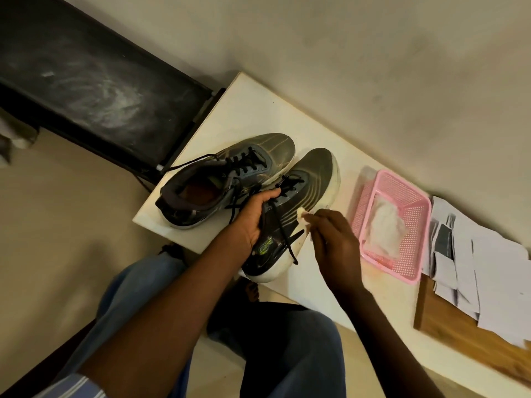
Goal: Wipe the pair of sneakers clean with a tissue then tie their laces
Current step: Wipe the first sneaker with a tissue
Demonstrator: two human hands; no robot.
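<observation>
Two dark grey sneakers with black laces lie on a white table [247, 110]. The left sneaker [218, 179] rests flat with loose laces. The right sneaker [304, 185] is tipped on its side, white sole toward the right. My left hand [253, 219] grips it around the collar and tongue. My right hand [336, 242] pinches a small crumpled tissue [303, 215] against the sneaker's side near the sole. That shoe's laces hang untied.
A pink perforated plastic basket [408, 196] holding white tissues [385, 228] stands right of the sneakers. Papers [471, 262] lie on a wooden board [459, 334] at far right. A black bench [94, 81] sits left of the table, a wall behind. My knees are below the table edge.
</observation>
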